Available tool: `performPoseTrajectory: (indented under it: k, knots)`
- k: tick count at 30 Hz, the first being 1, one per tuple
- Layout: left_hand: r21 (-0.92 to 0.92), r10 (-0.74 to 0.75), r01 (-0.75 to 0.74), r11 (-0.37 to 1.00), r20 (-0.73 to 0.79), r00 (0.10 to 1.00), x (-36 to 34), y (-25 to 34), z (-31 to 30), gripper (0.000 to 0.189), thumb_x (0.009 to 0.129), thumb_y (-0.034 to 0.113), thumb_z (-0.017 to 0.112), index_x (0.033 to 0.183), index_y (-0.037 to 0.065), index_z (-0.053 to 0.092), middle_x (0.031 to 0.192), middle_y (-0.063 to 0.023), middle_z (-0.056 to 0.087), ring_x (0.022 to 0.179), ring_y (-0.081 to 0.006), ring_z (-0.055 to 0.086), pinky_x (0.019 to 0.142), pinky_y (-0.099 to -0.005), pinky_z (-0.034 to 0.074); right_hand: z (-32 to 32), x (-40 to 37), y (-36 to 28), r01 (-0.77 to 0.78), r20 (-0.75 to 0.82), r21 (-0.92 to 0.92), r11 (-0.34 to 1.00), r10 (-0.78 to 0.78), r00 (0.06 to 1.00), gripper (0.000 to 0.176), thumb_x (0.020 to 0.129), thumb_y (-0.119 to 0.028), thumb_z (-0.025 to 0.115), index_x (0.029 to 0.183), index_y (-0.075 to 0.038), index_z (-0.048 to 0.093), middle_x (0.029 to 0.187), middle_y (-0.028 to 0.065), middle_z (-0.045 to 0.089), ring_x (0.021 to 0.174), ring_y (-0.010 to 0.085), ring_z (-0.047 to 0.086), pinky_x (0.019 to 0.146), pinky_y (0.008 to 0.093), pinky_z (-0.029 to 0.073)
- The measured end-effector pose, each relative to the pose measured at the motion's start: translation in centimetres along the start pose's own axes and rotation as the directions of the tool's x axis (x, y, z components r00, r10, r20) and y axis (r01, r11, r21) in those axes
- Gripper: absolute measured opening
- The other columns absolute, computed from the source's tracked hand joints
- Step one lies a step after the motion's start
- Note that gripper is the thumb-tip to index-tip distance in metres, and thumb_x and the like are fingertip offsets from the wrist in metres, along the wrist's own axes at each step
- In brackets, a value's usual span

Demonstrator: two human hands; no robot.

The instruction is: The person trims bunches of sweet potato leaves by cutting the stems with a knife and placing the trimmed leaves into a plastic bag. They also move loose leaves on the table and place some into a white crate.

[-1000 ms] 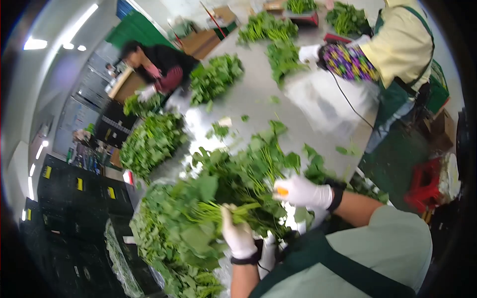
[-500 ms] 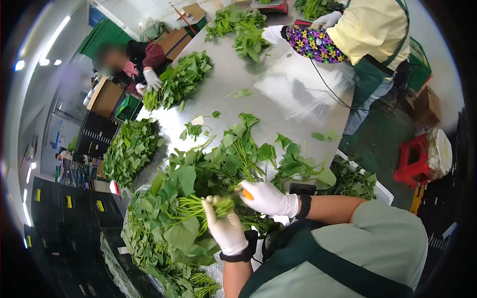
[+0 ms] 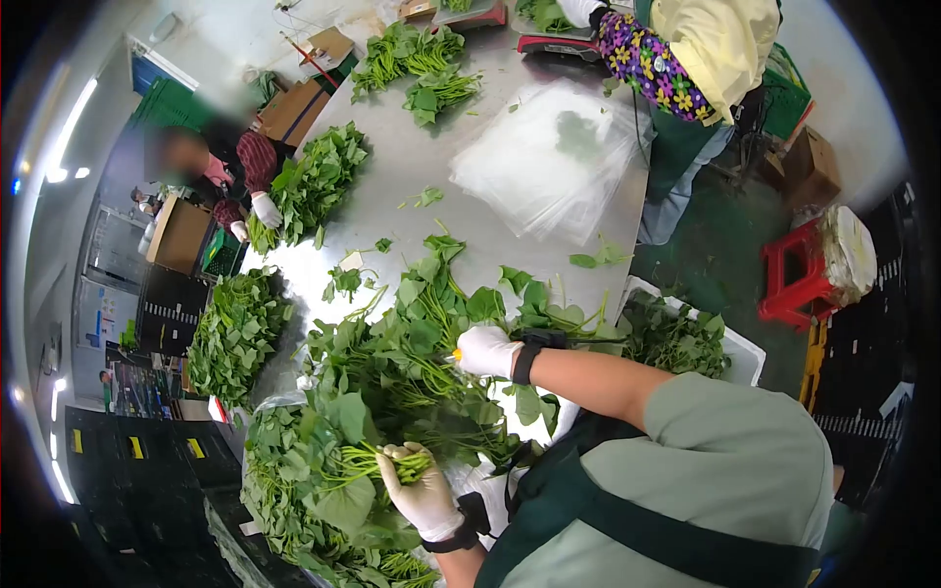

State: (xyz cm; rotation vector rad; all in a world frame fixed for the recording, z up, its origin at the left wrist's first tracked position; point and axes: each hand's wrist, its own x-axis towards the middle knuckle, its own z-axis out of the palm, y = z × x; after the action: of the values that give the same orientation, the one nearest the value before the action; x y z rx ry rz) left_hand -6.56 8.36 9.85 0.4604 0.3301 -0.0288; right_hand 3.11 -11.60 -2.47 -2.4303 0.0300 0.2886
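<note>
White-gloved, my left hand [image 3: 421, 495] is wrapped round a bunch of green leafy stems [image 3: 358, 463], their cut ends poking out above the fingers. My right hand [image 3: 487, 351], also gloved, is closed on a small orange-handled tool [image 3: 457, 355]; its blade cannot be made out. The right hand is over the right side of a loose heap of leafy greens [image 3: 421, 323] on the metal table [image 3: 392, 211]. Below and left of the left hand lies a large pile of greens [image 3: 284, 470].
Two co-workers stand across the table, one sleeve [image 3: 257, 162] at left, one patterned sleeve [image 3: 652, 73] at right. Clear plastic bags [image 3: 549, 162], more bunches [image 3: 235, 338], a scale [image 3: 559, 46], a white bin of greens [image 3: 745, 358] and a red stool [image 3: 794, 274] are around.
My right hand has moved up and away from my left hand, which has gone lower with its bunch. The view has shifted. The right co-worker's hand has moved from the greens to the scale.
</note>
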Motion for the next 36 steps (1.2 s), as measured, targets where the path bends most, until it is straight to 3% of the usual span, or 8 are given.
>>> performPoseTrajectory:
  k: [10, 13, 18, 20, 24, 28, 32, 36]
  knots:
    - [0.026, 0.006, -0.005, 1.000, -0.053, 0.999, -1.0, 1.0, -3.5, 0.013, 0.094, 0.012, 0.055, 0.098, 0.000, 0.058, 0.084, -0.0063, 0.062, 0.077, -0.0155, 0.058, 0.081, -0.0305, 0.047, -5.4, -2.3, 6.6, -0.065, -0.416, 0.162, 0.985, 0.128, 0.900, 0.024, 0.076, -0.028, 0.056, 0.081, -0.007, 0.066, 0.072, 0.0175, 0.064, 0.072, 0.0343, 0.065, 0.065, 0.0436, 0.050]
    - [0.030, -0.028, 0.030, 0.999, -0.064, 0.998, -0.7, 0.5, -4.4, 0.012, 0.093, 0.011, 0.055, 0.098, 0.000, 0.058, 0.084, -0.0062, 0.061, 0.077, -0.0153, 0.058, 0.081, -0.0302, 0.046, -6.6, -3.6, 7.6, -0.116, -0.073, 0.800, 0.589, 0.287, 0.955, 0.020, 0.081, -0.021, 0.059, 0.080, -0.001, 0.062, 0.064, 0.0109, 0.064, 0.052, 0.0197, 0.059, 0.049, 0.0331, 0.045]
    - [0.058, -0.042, 0.044, 0.997, -0.041, 0.998, -0.9, -0.2, -4.3, 0.013, 0.094, 0.011, 0.054, 0.100, 0.000, 0.056, 0.086, -0.0072, 0.060, 0.078, -0.0151, 0.056, 0.083, -0.0302, 0.046, -5.6, -5.6, 8.4, -0.196, 0.061, 0.786, 0.586, 0.242, 0.968, 0.024, 0.081, -0.025, 0.062, 0.086, -0.001, 0.061, 0.066, 0.0113, 0.064, 0.052, 0.0192, 0.059, 0.049, 0.0333, 0.045]
    - [0.052, -0.041, 0.047, 0.998, -0.112, 0.993, -1.0, -0.3, -4.0, 0.010, 0.094, 0.010, 0.055, 0.095, 0.000, 0.055, 0.084, -0.0058, 0.058, 0.077, -0.0155, 0.053, 0.081, -0.0304, 0.045, -4.1, -6.2, 8.6, 0.205, -0.215, 0.318, 0.926, -0.140, 0.967, 0.033, 0.076, -0.030, 0.067, 0.094, -0.003, 0.061, 0.067, 0.0104, 0.064, 0.056, 0.0214, 0.059, 0.057, 0.0338, 0.049]
    - [0.075, -0.073, 0.076, 0.994, -0.038, 0.997, -0.9, -0.7, -4.9, 0.010, 0.094, 0.010, 0.055, 0.096, 0.000, 0.054, 0.086, -0.0065, 0.056, 0.077, -0.0154, 0.053, 0.082, -0.0309, 0.045, -3.8, -6.7, 7.8, -0.002, 0.046, -0.030, 1.000, 0.004, 0.999, 0.037, 0.071, -0.036, 0.069, 0.087, -0.003, 0.067, 0.076, 0.0165, 0.065, 0.073, 0.0326, 0.065, 0.069, 0.0429, 0.050]
    - [0.174, -0.080, 0.100, 0.980, -0.122, 0.989, -1.8, -2.4, -4.1, 0.010, 0.095, 0.012, 0.054, 0.095, 0.001, 0.054, 0.087, -0.0056, 0.056, 0.079, -0.0147, 0.053, 0.080, -0.0301, 0.045, -5.5, -7.1, 6.1, 0.077, 0.085, 0.581, 0.810, -0.154, 0.984, 0.029, 0.071, -0.025, 0.073, 0.087, -0.002, 0.068, 0.072, 0.0100, 0.066, 0.065, 0.0189, 0.063, 0.063, 0.0331, 0.050]
    - [0.499, -0.200, 0.214, 0.840, -0.082, 0.976, -1.6, -5.0, -4.2, 0.023, 0.096, 0.018, 0.053, 0.111, 0.001, 0.056, 0.099, -0.0044, 0.060, 0.091, -0.0144, 0.055, 0.085, -0.0290, 0.044, -9.1, -8.7, -0.5, 0.115, 0.135, 0.710, 0.695, -0.295, 0.946, 0.023, 0.076, -0.020, 0.071, 0.087, 0.000, 0.067, 0.069, 0.0028, 0.065, 0.062, 0.0119, 0.059, 0.062, 0.0289, 0.049]
    - [0.543, -0.275, 0.240, 0.805, -0.016, 0.961, -1.1, -6.2, -2.9, 0.035, 0.097, 0.023, 0.051, 0.124, 0.000, 0.049, 0.119, -0.0064, 0.056, 0.102, -0.0163, 0.055, 0.088, -0.0325, 0.044, -7.6, -9.2, -4.3, 0.510, 0.053, 0.162, 0.845, -0.523, 0.851, 0.020, 0.078, -0.024, 0.066, 0.083, -0.005, 0.061, 0.072, 0.0131, 0.061, 0.070, 0.0315, 0.062, 0.062, 0.0367, 0.049]
